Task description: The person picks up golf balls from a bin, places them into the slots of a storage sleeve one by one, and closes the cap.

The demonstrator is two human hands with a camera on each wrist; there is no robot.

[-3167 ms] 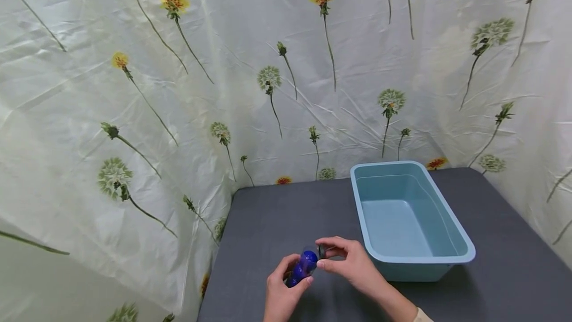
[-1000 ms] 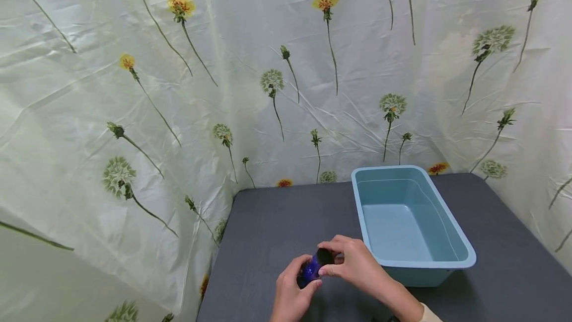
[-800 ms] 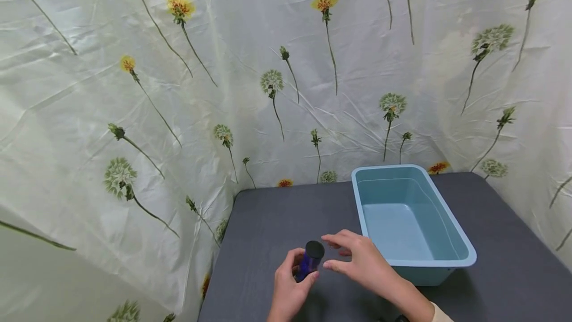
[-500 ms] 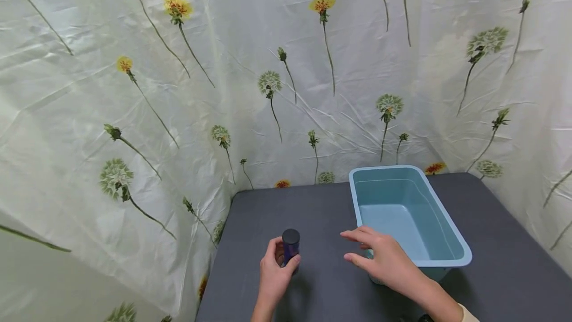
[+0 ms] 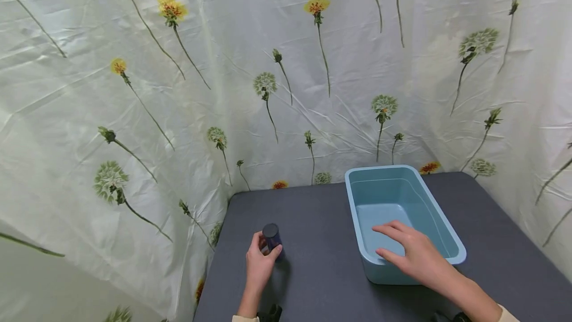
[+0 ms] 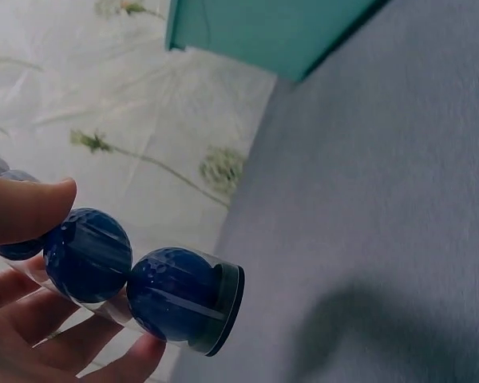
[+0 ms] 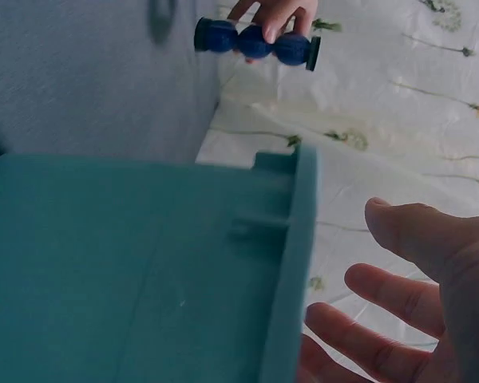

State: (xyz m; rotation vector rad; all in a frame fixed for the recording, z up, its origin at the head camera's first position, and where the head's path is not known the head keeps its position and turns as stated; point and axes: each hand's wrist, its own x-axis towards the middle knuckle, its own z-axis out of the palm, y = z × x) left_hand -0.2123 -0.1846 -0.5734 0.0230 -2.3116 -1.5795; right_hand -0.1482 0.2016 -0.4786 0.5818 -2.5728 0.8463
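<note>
My left hand (image 5: 259, 265) grips a clear tube (image 6: 169, 297) with dark end caps. Inside it sit three dimpled blue balls that look like golf balls. In the head view the tube is near upright, its black cap (image 5: 270, 230) on top, above the table's left part. The thumb lies along one side and the fingers wrap the other. My right hand (image 5: 415, 255) is empty, fingers apart and gently bent, at the near rim of the light-blue plastic basin (image 5: 366, 250). From the right wrist, the basin's outer wall (image 7: 128, 263) fills the lower left, beside the fingers.
The table (image 5: 313, 222) has a dark grey cover. A pale curtain (image 5: 286, 113) with a dandelion print hangs behind it and along the sides. The basin takes up the table's right half.
Earlier my right hand pinched the tube's dark cap end. It has let go and moved right to the basin, while my left hand has carried the tube left and turned it upright.
</note>
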